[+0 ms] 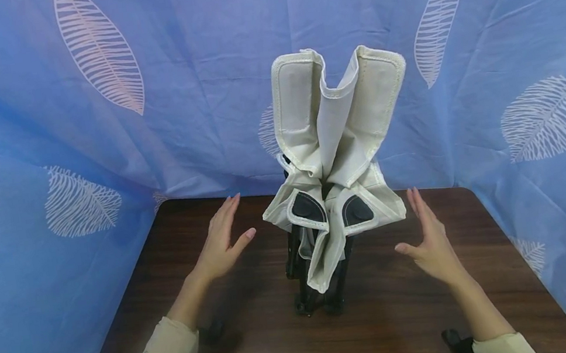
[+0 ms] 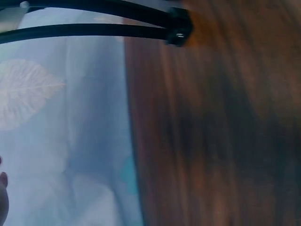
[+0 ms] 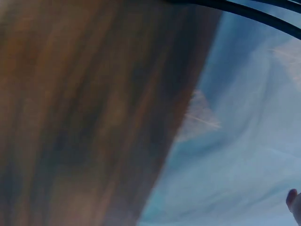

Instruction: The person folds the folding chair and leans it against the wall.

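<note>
A folded chair with off-white fabric [image 1: 295, 104] and black legs [image 1: 304, 286] stands upright on the dark wooden table, its cloth bunched in folds. Dark corner patches [image 1: 358, 209] show on the fabric. To its left my left hand [image 1: 219, 243] hovers with fingers extended and thumb apart, touching nothing. My right hand [image 1: 433, 243] is held likewise on the other side, also away from the chair. Black curved tubes [image 2: 89, 31] cross the top of the left wrist view, and a similar tube [image 3: 249, 14] shows in the right wrist view. Only fingertips [image 3: 295, 205] appear there.
The brown wood-grain table [image 1: 262, 350] has rounded far corners. Blue cloth with white leaf prints [image 1: 202, 121] hangs behind it and along both sides. Small black wrist-worn parts [image 1: 457, 344] sit by the sleeves.
</note>
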Tool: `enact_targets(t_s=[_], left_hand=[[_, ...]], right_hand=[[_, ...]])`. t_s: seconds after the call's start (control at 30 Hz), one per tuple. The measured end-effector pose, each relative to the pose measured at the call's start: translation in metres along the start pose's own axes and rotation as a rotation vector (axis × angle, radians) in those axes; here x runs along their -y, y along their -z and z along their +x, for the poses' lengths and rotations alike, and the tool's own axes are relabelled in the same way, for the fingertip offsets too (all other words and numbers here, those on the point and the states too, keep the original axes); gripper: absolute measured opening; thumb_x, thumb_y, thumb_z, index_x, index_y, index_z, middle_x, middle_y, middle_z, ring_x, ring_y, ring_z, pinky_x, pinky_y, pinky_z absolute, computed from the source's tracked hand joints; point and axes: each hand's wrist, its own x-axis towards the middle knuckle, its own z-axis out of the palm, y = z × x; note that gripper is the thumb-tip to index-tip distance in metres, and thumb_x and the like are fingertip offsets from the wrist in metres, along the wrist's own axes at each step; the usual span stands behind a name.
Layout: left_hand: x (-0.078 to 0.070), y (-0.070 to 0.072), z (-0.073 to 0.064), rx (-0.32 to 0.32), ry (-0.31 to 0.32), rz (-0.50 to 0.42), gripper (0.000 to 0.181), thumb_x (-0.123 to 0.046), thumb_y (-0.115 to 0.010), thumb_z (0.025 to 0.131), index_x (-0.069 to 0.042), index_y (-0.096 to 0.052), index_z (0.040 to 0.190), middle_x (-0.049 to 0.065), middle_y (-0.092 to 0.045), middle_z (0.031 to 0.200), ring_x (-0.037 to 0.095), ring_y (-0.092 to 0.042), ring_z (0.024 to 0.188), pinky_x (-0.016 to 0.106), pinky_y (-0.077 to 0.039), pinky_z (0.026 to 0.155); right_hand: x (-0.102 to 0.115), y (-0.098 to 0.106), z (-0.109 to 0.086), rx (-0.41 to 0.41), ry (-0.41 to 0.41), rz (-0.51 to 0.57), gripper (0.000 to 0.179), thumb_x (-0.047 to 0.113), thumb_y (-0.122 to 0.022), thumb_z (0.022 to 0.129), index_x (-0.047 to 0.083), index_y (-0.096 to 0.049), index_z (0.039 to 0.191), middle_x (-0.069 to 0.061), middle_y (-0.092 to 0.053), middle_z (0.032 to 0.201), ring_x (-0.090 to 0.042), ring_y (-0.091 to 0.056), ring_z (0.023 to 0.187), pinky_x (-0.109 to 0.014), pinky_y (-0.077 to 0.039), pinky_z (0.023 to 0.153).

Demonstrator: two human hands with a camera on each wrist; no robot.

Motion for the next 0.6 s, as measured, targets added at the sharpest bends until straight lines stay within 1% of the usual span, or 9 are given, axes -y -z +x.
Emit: enact_targets(t_s=[0.03, 0.1, 0.17, 0.27, 0.4, 0.5, 0.6], left_hand=[[0.002, -0.003, -0.003, 0.021, 0.019, 0.004, 0.074, -0.04, -0.055, 0.096, -0.009, -0.022, 0.154, 0.013, -0.025, 0.16, 0.035, -0.018, 0.149, 0.062, -0.015, 0.118], [0.006, -0.009, -0.01, 0.065, 0.06, 0.01, 0.074, -0.039, -0.057, 0.096, -0.011, -0.022, 0.155, 0.011, -0.026, 0.16, 0.034, -0.018, 0.149, 0.062, -0.015, 0.119], [0.01, -0.016, -0.016, 0.108, 0.095, 0.012, 0.074, -0.038, -0.057, 0.096, -0.012, -0.02, 0.155, 0.01, -0.025, 0.16, 0.032, -0.017, 0.15, 0.061, -0.015, 0.119], [0.014, -0.025, -0.026, 0.155, 0.121, 0.007, 0.075, -0.032, -0.058, 0.096, -0.011, -0.018, 0.155, 0.012, -0.023, 0.161, 0.033, -0.018, 0.149, 0.061, -0.015, 0.119], [0.018, -0.036, -0.036, 0.195, 0.122, 0.001, 0.077, -0.023, -0.061, 0.092, -0.006, -0.019, 0.155, 0.018, -0.025, 0.159, 0.038, -0.021, 0.147, 0.064, -0.017, 0.117], [0.019, -0.047, -0.043, 0.236, 0.129, 0.013, 0.079, -0.019, -0.062, 0.088, -0.003, -0.021, 0.153, 0.022, -0.027, 0.157, 0.04, -0.023, 0.146, 0.065, -0.019, 0.116], [0.018, -0.057, -0.05, 0.307, 0.152, 0.019, 0.079, -0.017, -0.06, 0.087, -0.001, -0.02, 0.153, 0.022, -0.025, 0.157, 0.039, -0.022, 0.147, 0.065, -0.019, 0.117]], right_hand=[[-0.006, -0.004, -0.004, 0.035, -0.032, -0.026, 0.112, 0.057, -0.075, 0.074, 0.019, -0.01, 0.157, -0.015, -0.018, 0.162, -0.042, -0.021, 0.146, -0.077, -0.012, 0.109], [-0.015, -0.012, -0.012, 0.108, -0.091, -0.089, 0.116, 0.046, -0.081, 0.072, 0.012, -0.011, 0.157, -0.024, -0.017, 0.159, -0.056, -0.023, 0.14, -0.079, -0.018, 0.104], [-0.02, -0.021, -0.021, 0.177, -0.144, -0.15, 0.116, 0.039, -0.084, 0.07, 0.005, -0.014, 0.155, -0.031, -0.016, 0.157, -0.06, -0.022, 0.137, -0.08, -0.019, 0.102], [-0.024, -0.037, -0.032, 0.254, -0.184, -0.209, 0.112, 0.036, -0.083, 0.07, 0.0, -0.017, 0.154, -0.036, -0.02, 0.154, -0.06, -0.02, 0.138, -0.081, -0.017, 0.101], [-0.025, -0.059, -0.045, 0.3, -0.177, -0.204, 0.111, 0.038, -0.083, 0.071, 0.006, -0.017, 0.155, -0.03, -0.028, 0.154, -0.054, -0.02, 0.141, -0.077, -0.018, 0.104], [-0.025, -0.076, -0.053, 0.327, -0.169, -0.19, 0.11, 0.038, -0.083, 0.07, 0.005, -0.021, 0.154, -0.027, -0.031, 0.153, -0.052, -0.022, 0.142, -0.076, -0.019, 0.104], [-0.024, -0.091, -0.061, 0.363, -0.178, -0.176, 0.107, 0.04, -0.083, 0.07, 0.0, -0.025, 0.151, -0.025, -0.031, 0.154, -0.051, -0.023, 0.142, -0.077, -0.019, 0.104]])
